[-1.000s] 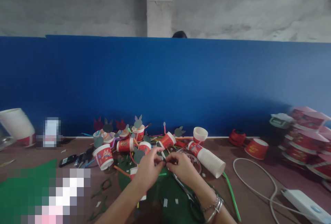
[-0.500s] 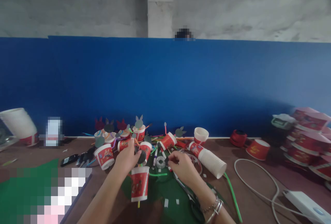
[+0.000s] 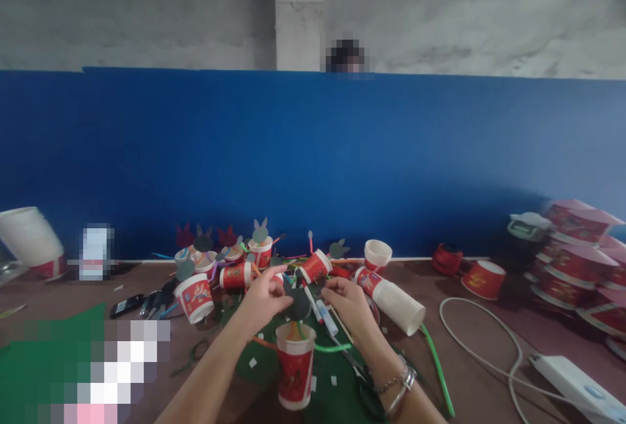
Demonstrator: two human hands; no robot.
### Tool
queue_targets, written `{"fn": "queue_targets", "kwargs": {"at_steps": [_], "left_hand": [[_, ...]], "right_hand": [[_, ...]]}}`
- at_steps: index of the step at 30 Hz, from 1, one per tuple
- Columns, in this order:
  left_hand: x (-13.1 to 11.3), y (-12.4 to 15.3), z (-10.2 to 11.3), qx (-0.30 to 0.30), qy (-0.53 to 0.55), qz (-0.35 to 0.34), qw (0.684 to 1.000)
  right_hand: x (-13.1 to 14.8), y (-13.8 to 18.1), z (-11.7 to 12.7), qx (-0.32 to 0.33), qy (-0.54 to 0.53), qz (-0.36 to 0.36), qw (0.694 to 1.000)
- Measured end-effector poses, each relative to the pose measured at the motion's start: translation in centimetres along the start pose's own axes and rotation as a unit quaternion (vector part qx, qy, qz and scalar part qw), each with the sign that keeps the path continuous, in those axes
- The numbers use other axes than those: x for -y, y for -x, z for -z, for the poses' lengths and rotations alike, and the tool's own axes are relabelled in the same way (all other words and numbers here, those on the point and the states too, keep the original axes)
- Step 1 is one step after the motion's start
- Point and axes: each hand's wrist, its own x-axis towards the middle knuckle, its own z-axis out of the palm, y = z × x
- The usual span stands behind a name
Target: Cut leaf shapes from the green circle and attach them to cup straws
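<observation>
A red and white paper cup [image 3: 295,372] stands upright in front of me, with green and orange pipe-cleaner-like stems at its rim and sides. Above the cup is a dark grey paper disc [image 3: 300,306]. My left hand [image 3: 267,300] is closed at the disc's left edge, thumb against it and index finger reaching forward. On the other side, my right hand [image 3: 346,301] pinches a small dark paper piece [image 3: 319,286], just right of the disc. Under my right forearm lie black-handled scissors [image 3: 368,398], partly hidden.
Several decorated cups [image 3: 194,297] with paper animal heads crowd the back. A stack of cups [image 3: 391,300] lies at right, near a white cable [image 3: 513,339] and power strip [image 3: 572,385]. White scraps dot the green sheet [image 3: 264,372]. A blue partition [image 3: 313,163] rises behind.
My left hand has moved right with the disc and cup, and the cup now sits lower and further right. My right hand stays near the same place, still pinching the small dark piece.
</observation>
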Motion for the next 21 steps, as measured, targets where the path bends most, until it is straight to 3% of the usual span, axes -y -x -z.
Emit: {"fn": "queue_targets", "kwargs": {"at_steps": [6, 12, 21], "left_hand": [[0.0, 0.3, -1.5, 0.022, 0.023, 0.015, 0.999], [1.1, -0.1, -1.6, 0.018, 0.024, 0.013, 0.999], [0.8, 0.1, -1.8, 0.017, 0.019, 0.016, 1.000]], "right_hand": [[0.2, 0.3, -0.4, 0.018, -0.019, -0.008, 1.000], [-0.1, 0.3, -0.6, 0.029, -0.015, -0.008, 0.999], [-0.3, 0.3, -0.7, 0.035, -0.014, 0.002, 0.999]]}}
